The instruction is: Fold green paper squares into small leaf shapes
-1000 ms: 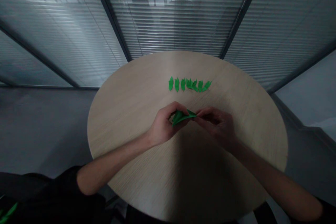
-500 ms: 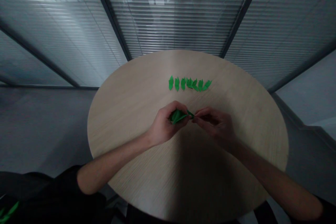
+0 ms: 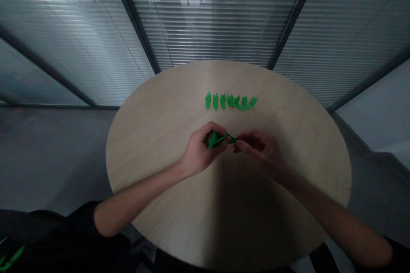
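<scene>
A small piece of folded green paper [image 3: 216,139] is held just above the middle of the round wooden table [image 3: 160,111]. My left hand [image 3: 200,151] curls around its left part, thumb and fingers closed on it. My right hand [image 3: 259,149] pinches the paper's right tip between thumb and fingertips. Most of the paper is hidden inside my left hand. Farther back on the table lies a row of several folded green paper pieces [image 3: 230,102], side by side.
Glass walls with horizontal blinds [image 3: 205,21] and dark frames stand right behind the table. Grey floor surrounds it. My dark sleeves show at the bottom corners, with a bit of green [image 3: 11,258] at the far lower left.
The green paper has been folded tighter and shows less between my hands. Both hands have drawn slightly closer together; the row of pieces has not moved.
</scene>
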Demonstrator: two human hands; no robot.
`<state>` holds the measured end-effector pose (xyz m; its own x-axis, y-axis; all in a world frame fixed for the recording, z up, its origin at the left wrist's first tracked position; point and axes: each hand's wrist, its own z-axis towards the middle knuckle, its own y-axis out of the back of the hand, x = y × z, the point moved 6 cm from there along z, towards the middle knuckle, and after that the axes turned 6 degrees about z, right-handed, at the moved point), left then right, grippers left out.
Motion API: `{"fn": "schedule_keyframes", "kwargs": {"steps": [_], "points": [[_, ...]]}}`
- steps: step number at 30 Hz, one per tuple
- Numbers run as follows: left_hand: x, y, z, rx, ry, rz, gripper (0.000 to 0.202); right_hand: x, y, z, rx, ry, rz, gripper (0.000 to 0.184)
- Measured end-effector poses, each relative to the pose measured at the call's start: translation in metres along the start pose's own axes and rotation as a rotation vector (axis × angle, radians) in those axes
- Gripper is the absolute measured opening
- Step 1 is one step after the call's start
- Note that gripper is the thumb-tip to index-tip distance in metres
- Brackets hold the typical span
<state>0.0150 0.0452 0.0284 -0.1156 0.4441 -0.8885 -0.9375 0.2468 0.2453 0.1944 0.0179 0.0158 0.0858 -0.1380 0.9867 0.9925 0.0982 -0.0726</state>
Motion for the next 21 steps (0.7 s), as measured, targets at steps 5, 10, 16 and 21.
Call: {"fn": "schedule_keyframes", "kwargs": {"steps": [5,10,16,21], "points": [[-0.0013,-0.0006,0.0005,0.003,0.000,-0.009,0.012,-0.0008,-0.0007,0.0014,-0.025,-0.042,0.022,0.020],[-0.0031,-0.0004,0.0012,0.000,0.032,-0.009,0.013,0.0001,-0.0010,0.0016,-0.014,-0.025,-0.005,0.027],[-0.0027,0.0009,0.0001,-0.012,0.051,0.005,0.014,-0.0028,-0.0010,0.0013,-0.002,-0.006,-0.020,0.033],[-0.0008,-0.0003,-0.0003,-0.012,0.059,-0.010,0.015,-0.0031,-0.0027,0.0015,0.027,0.004,-0.018,0.032]]}}
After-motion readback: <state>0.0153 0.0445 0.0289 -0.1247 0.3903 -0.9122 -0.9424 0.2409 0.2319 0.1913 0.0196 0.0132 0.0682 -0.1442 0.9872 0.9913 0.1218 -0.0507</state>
